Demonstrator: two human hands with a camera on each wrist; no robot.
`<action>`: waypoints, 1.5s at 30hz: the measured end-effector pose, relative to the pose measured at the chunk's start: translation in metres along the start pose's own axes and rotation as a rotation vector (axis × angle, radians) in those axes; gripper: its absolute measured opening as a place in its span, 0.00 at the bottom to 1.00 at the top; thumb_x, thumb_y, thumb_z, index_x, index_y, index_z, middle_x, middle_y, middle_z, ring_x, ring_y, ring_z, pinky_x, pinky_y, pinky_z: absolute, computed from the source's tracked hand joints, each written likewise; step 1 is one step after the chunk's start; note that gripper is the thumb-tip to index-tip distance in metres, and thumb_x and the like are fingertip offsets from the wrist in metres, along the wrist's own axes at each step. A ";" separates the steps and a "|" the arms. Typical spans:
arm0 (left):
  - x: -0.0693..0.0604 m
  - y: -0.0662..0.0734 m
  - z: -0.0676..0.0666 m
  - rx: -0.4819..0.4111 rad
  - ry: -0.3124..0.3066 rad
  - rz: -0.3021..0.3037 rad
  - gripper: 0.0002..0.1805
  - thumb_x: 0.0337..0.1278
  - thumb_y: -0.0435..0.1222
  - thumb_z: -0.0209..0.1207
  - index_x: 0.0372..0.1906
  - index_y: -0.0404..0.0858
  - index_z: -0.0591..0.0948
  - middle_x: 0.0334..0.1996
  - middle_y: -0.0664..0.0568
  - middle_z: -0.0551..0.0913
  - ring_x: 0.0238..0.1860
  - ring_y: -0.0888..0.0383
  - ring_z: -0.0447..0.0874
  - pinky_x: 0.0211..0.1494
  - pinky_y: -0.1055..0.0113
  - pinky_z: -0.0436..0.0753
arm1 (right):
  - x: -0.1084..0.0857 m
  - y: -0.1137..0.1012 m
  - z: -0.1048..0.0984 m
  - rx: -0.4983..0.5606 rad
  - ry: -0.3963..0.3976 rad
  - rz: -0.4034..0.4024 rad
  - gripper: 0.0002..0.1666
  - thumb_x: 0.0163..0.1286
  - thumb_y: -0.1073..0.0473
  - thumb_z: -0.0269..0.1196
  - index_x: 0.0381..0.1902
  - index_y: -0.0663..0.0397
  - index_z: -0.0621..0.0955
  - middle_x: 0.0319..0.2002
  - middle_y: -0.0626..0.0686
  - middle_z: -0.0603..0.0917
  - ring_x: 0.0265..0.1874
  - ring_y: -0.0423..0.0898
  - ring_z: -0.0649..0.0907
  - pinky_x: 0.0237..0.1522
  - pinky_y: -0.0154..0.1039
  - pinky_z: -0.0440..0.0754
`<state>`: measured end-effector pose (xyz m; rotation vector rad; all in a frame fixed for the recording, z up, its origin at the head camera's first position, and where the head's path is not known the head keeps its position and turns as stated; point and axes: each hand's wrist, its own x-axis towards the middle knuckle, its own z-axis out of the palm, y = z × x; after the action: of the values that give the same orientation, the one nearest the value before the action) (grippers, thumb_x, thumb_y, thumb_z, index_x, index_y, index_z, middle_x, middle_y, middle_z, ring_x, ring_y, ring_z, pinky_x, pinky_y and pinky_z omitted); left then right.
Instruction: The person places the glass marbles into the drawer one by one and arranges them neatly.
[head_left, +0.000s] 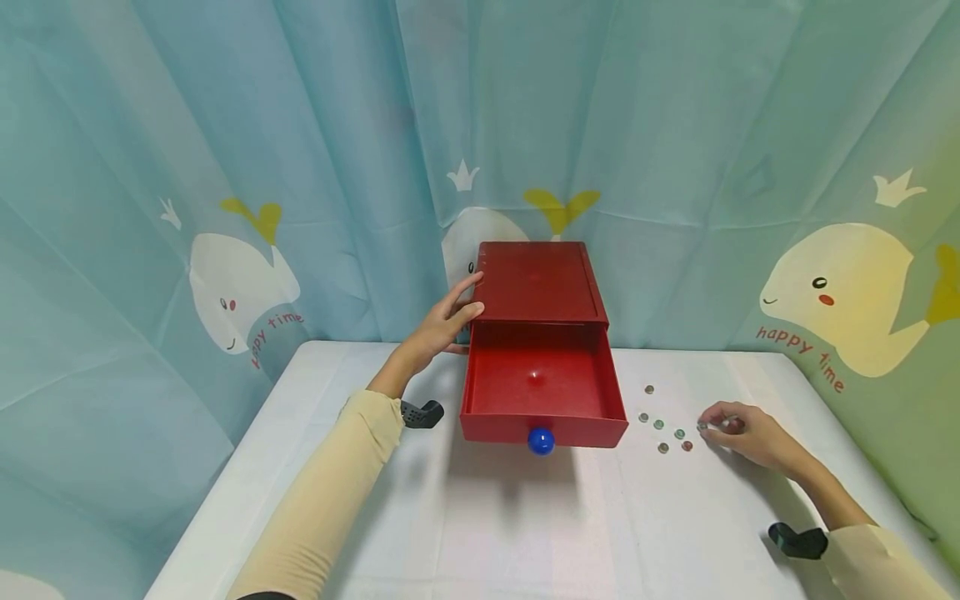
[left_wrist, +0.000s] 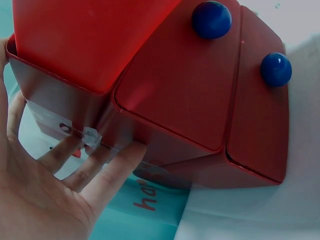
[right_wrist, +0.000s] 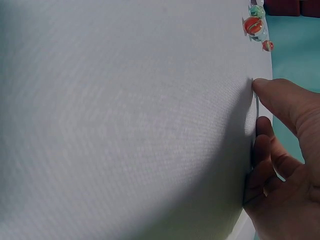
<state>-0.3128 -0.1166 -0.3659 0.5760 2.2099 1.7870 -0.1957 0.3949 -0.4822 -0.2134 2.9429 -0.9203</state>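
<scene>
A red drawer chest [head_left: 536, 279] stands at the back middle, with its top drawer [head_left: 495, 428] pulled out and nothing visible inside it. Against the chest's left side rests my left hand [head_left: 435, 329], fingers spread; the left wrist view shows several fingertips touching that side. Over the table at the right, my right hand [head_left: 753, 433] has its thumb and index finger on either side of a glass marble [head_left: 702, 426]. The right wrist view shows a gap between these two fingertips, and that marble cannot be made out there. Several other marbles [head_left: 679, 433] lie just left of this hand.
Two lower drawers with blue knobs [left_wrist: 276, 69] are closed, as the left wrist view shows. A white cloth covers the table [head_left: 525, 542]. Behind it hangs a blue-green curtain [head_left: 337, 125] printed with whales. Black wrist devices [head_left: 798, 541] sit on both arms.
</scene>
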 end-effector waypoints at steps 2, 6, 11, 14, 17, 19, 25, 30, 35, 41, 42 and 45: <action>0.000 0.000 0.000 -0.002 -0.001 -0.001 0.35 0.71 0.54 0.54 0.79 0.71 0.58 0.77 0.48 0.62 0.73 0.47 0.66 0.55 0.39 0.84 | 0.001 0.000 0.000 -0.001 -0.001 0.000 0.11 0.69 0.58 0.70 0.47 0.53 0.85 0.38 0.51 0.81 0.37 0.48 0.74 0.34 0.37 0.71; 0.000 0.000 -0.001 0.002 -0.002 -0.001 0.35 0.71 0.54 0.54 0.79 0.71 0.57 0.77 0.48 0.62 0.73 0.47 0.66 0.55 0.40 0.84 | 0.002 -0.001 -0.001 -0.001 -0.001 -0.002 0.10 0.69 0.58 0.70 0.46 0.53 0.85 0.39 0.51 0.81 0.37 0.48 0.74 0.35 0.38 0.71; 0.000 0.002 -0.002 0.008 0.000 0.001 0.35 0.72 0.53 0.54 0.79 0.70 0.57 0.77 0.47 0.62 0.73 0.46 0.66 0.55 0.40 0.84 | 0.003 -0.002 -0.001 -0.004 -0.001 -0.003 0.10 0.68 0.58 0.70 0.45 0.53 0.85 0.38 0.51 0.81 0.36 0.48 0.74 0.33 0.38 0.71; 0.000 0.002 -0.002 0.008 0.000 -0.004 0.35 0.72 0.53 0.53 0.80 0.70 0.57 0.77 0.47 0.62 0.73 0.46 0.66 0.56 0.40 0.83 | 0.005 -0.002 -0.002 -0.003 -0.006 -0.009 0.09 0.68 0.59 0.70 0.44 0.53 0.85 0.39 0.51 0.81 0.35 0.47 0.74 0.31 0.36 0.72; 0.000 0.003 -0.002 0.007 -0.002 -0.006 0.35 0.73 0.53 0.53 0.79 0.70 0.57 0.77 0.47 0.62 0.73 0.46 0.66 0.56 0.40 0.83 | 0.007 -0.002 -0.002 -0.006 -0.017 -0.025 0.08 0.67 0.61 0.70 0.43 0.52 0.85 0.39 0.52 0.82 0.34 0.46 0.74 0.30 0.36 0.72; 0.000 0.002 -0.002 0.007 -0.002 -0.010 0.35 0.73 0.53 0.53 0.79 0.71 0.57 0.77 0.48 0.62 0.73 0.47 0.66 0.56 0.40 0.83 | 0.008 -0.003 -0.003 -0.014 -0.024 -0.056 0.07 0.66 0.61 0.71 0.41 0.51 0.85 0.38 0.50 0.82 0.32 0.44 0.73 0.30 0.36 0.71; 0.000 0.002 -0.002 0.001 -0.001 -0.014 0.35 0.72 0.54 0.54 0.80 0.70 0.56 0.77 0.47 0.61 0.74 0.45 0.65 0.57 0.38 0.82 | 0.013 -0.007 -0.010 -0.022 -0.063 -0.157 0.08 0.63 0.63 0.72 0.38 0.50 0.84 0.34 0.46 0.80 0.28 0.37 0.74 0.31 0.34 0.72; 0.000 0.001 -0.002 0.003 -0.008 -0.017 0.36 0.73 0.53 0.53 0.81 0.68 0.55 0.78 0.45 0.60 0.74 0.43 0.64 0.57 0.38 0.82 | 0.014 -0.009 -0.016 -0.008 -0.096 -0.204 0.08 0.62 0.64 0.72 0.37 0.50 0.84 0.33 0.45 0.79 0.25 0.35 0.74 0.28 0.33 0.72; 0.000 0.001 -0.001 0.012 -0.005 -0.015 0.35 0.74 0.53 0.53 0.81 0.68 0.55 0.77 0.45 0.60 0.74 0.43 0.64 0.57 0.38 0.82 | 0.014 -0.014 -0.025 0.002 -0.095 -0.301 0.08 0.63 0.66 0.71 0.37 0.51 0.83 0.32 0.44 0.79 0.23 0.34 0.75 0.26 0.32 0.73; 0.000 0.002 -0.001 0.010 -0.006 -0.006 0.35 0.73 0.53 0.53 0.80 0.68 0.56 0.77 0.46 0.61 0.74 0.44 0.64 0.56 0.39 0.83 | 0.015 -0.024 -0.044 -0.037 -0.064 -0.345 0.09 0.64 0.66 0.71 0.37 0.50 0.82 0.33 0.44 0.79 0.24 0.33 0.78 0.25 0.33 0.75; 0.000 0.002 -0.001 0.009 -0.006 -0.007 0.35 0.73 0.53 0.53 0.80 0.69 0.56 0.77 0.46 0.61 0.74 0.45 0.65 0.56 0.39 0.83 | 0.015 -0.026 -0.047 -0.042 -0.062 -0.346 0.09 0.64 0.66 0.71 0.37 0.50 0.82 0.33 0.44 0.79 0.25 0.33 0.78 0.25 0.33 0.75; -0.001 0.002 0.000 0.006 -0.003 -0.009 0.35 0.73 0.54 0.54 0.80 0.70 0.56 0.77 0.47 0.62 0.73 0.46 0.65 0.56 0.40 0.83 | 0.016 -0.033 -0.056 -0.058 -0.045 -0.355 0.09 0.64 0.65 0.72 0.38 0.48 0.83 0.34 0.43 0.79 0.26 0.33 0.78 0.26 0.33 0.76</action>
<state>-0.3118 -0.1168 -0.3638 0.5685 2.2132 1.7737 -0.2123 0.3976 -0.4172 -0.7682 2.9438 -0.8475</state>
